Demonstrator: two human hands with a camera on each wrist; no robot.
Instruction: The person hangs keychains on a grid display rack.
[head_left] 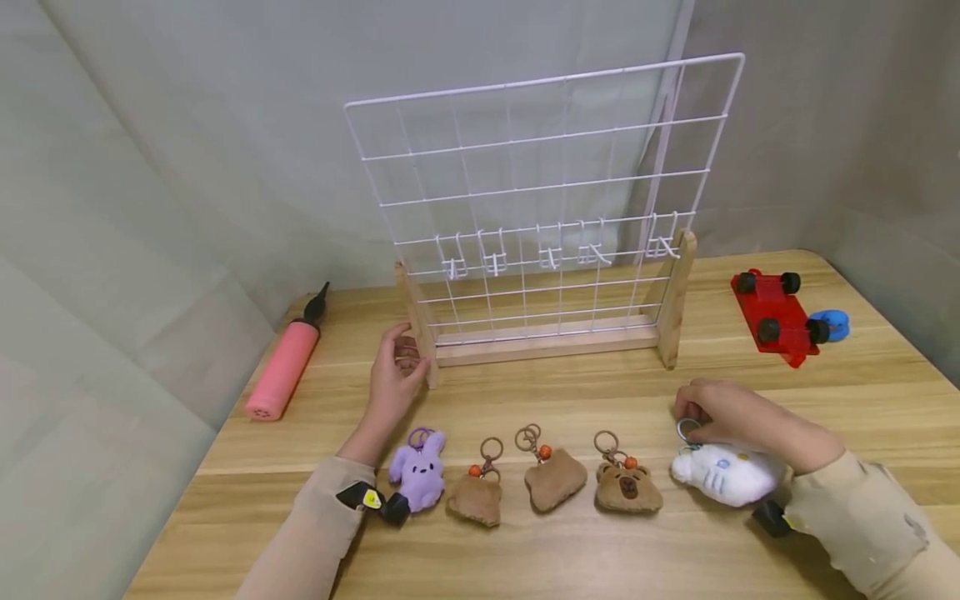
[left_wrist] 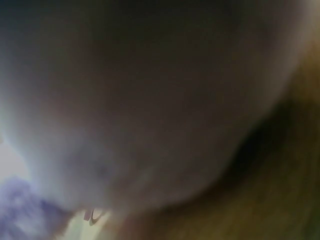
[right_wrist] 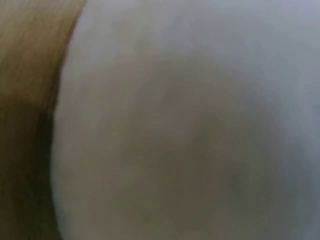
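Note:
In the head view, my left hand grips the left wooden leg of a white wire grid rack, thumb at its front edge. My right hand pinches the metal ring of a white plush keychain lying on the table. That plush fills most of the right wrist view, blurred. Left of it lie a brown bear plush keychain, two more brown plush keychains turned face down, and a purple plush keychain. The left wrist view is mostly dark blur.
Several white hooks hang in a row on the grid. A pink hand pump with a black nozzle lies at the left table edge. To the right are an overturned red toy car and a small blue round object.

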